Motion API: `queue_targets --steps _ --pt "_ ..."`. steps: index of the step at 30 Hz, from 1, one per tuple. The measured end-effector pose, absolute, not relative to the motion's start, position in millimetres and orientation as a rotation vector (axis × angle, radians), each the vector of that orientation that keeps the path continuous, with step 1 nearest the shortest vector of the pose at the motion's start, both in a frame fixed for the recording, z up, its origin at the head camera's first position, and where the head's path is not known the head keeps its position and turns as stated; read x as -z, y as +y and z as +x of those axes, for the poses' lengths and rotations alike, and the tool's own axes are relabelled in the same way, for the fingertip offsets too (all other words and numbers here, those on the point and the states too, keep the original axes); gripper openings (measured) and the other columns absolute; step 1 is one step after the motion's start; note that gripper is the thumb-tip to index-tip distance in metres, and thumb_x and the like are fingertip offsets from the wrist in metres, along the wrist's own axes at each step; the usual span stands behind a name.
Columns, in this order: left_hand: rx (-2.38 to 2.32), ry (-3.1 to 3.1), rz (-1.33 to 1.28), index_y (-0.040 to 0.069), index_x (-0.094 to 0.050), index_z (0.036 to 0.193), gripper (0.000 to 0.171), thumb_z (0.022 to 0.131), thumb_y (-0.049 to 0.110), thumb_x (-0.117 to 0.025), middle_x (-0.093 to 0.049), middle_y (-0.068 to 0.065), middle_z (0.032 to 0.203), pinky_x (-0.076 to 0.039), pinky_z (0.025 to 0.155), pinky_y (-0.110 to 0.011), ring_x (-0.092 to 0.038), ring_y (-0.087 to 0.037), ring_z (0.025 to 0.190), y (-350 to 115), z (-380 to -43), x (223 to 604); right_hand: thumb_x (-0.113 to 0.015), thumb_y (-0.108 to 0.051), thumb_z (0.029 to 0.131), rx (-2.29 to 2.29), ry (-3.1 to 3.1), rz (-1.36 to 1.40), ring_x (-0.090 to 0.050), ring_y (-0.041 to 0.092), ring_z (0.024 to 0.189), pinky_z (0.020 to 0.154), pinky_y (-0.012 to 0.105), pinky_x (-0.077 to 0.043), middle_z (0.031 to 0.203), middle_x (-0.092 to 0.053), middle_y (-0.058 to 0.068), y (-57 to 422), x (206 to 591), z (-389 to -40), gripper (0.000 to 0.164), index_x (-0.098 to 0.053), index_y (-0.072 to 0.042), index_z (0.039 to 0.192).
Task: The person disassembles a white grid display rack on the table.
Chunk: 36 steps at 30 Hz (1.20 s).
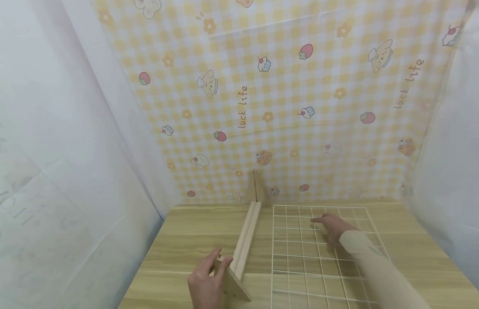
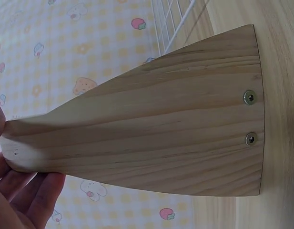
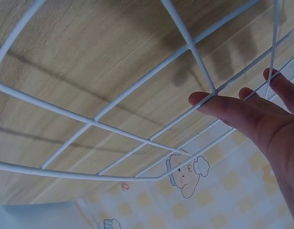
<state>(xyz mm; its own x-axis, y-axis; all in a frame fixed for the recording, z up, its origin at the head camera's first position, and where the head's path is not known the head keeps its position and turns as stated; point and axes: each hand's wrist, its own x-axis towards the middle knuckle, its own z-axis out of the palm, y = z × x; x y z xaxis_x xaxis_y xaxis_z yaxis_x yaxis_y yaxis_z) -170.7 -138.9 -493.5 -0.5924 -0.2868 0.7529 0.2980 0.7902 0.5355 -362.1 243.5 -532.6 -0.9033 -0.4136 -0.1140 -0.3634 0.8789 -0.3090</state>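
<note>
A wooden stand has two shaped end boards joined by a long slatted bar (image 1: 247,240). My left hand (image 1: 208,279) pinches the narrow top of the near end board (image 2: 151,124) between thumb and fingers. Two metal bolts (image 2: 250,98) sit near that board's wide base, which rests on the table. The far end board (image 1: 258,189) stands upright by the back wall. To the right of the stand is a white wire grid (image 1: 300,241). My right hand (image 1: 334,227) holds it by its wires, and in the right wrist view the thumb (image 3: 218,106) lies against a wire crossing.
The wood-grain table (image 1: 196,231) lies beneath everything. A yellow checked cloth (image 1: 285,94) with cartoon prints hangs behind it. White sheets (image 1: 69,150) close off the left and right sides. In the right wrist view the grid casts shadows onto the table below it.
</note>
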Motion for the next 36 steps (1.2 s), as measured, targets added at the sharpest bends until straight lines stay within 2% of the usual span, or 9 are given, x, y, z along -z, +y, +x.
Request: queue_targets --steps 5,10,13,17,24,31,36 --pt "0.792 -2.049 -0.009 0.004 -0.078 0.098 0.031 0.072 0.019 -0.089 -0.080 -0.010 0.093 -0.059 0.063 -0.018 -0.077 -0.028 0.077 -136.1 -171.3 496.1 -0.095 -0.001 0.047 0.433 2.883 -0.574 -0.053 0.057 0.120 0.093 0.065 -0.053 0.138 -0.049 0.037 239.8 532.3 -362.5 0.100 -0.057 -0.008 0.139" --pt "0.752 -2.031 -0.018 0.005 -0.078 0.096 0.031 0.071 0.020 -0.090 -0.080 -0.009 0.089 -0.058 0.061 -0.017 -0.077 -0.026 0.074 -134.1 -171.9 498.0 -0.089 0.009 0.053 0.469 2.890 -0.561 -0.052 0.057 0.121 0.092 0.062 -0.055 0.139 -0.049 0.037 235.6 535.6 -364.4 0.094 -0.057 -0.008 0.139" --pt "0.730 -2.030 -0.035 0.005 -0.078 0.095 0.032 0.072 0.023 -0.089 -0.079 -0.009 0.088 -0.058 0.060 -0.017 -0.077 -0.025 0.073 -132.2 -173.2 499.0 -0.083 0.017 0.057 0.479 2.903 -0.545 -0.054 0.056 0.119 0.080 0.050 -0.061 0.139 -0.050 0.035 233.4 536.5 -366.5 0.090 -0.057 -0.009 0.140" --pt "0.711 -2.028 -0.049 0.006 -0.078 0.094 0.031 0.073 0.026 -0.088 -0.079 -0.008 0.087 -0.058 0.058 -0.018 -0.077 -0.024 0.071 -127.9 -174.6 499.5 -0.077 0.022 0.060 0.473 2.918 -0.525 -0.054 0.058 0.119 0.063 0.036 -0.061 0.141 -0.050 0.035 232.2 536.0 -368.8 0.087 -0.058 -0.010 0.139" --pt "0.689 -2.029 -0.041 0.009 -0.078 0.093 0.029 0.073 0.028 -0.088 -0.079 -0.005 0.086 -0.057 0.058 -0.014 -0.075 -0.018 0.068 -119.3 -174.5 500.5 -0.078 0.020 0.060 0.451 2.911 -0.494 -0.051 0.060 0.122 0.061 0.037 -0.059 0.140 -0.051 0.034 233.2 532.2 -370.4 0.086 -0.059 -0.011 0.138" --pt "0.649 -2.024 -0.048 0.008 -0.078 0.090 0.030 0.072 0.029 -0.088 -0.079 -0.005 0.085 -0.057 0.057 -0.015 -0.075 -0.017 0.065 -118.0 -174.7 501.1 -0.078 0.017 0.060 0.424 2.923 -0.486 -0.055 0.054 0.119 0.060 0.035 -0.058 0.132 -0.059 0.030 232.4 530.9 -370.8 0.084 -0.061 -0.012 0.137" --pt "0.646 -2.010 -0.044 0.007 -0.078 0.089 0.030 0.071 0.028 -0.089 -0.079 -0.005 0.084 -0.059 0.059 -0.020 -0.076 -0.019 0.068 -116.6 -175.9 500.2 -0.076 0.019 0.060 0.498 2.901 -0.442 -0.051 0.057 0.125 0.051 0.028 -0.054 0.142 -0.053 0.032 231.8 536.7 -375.3 0.086 -0.059 -0.013 0.139"
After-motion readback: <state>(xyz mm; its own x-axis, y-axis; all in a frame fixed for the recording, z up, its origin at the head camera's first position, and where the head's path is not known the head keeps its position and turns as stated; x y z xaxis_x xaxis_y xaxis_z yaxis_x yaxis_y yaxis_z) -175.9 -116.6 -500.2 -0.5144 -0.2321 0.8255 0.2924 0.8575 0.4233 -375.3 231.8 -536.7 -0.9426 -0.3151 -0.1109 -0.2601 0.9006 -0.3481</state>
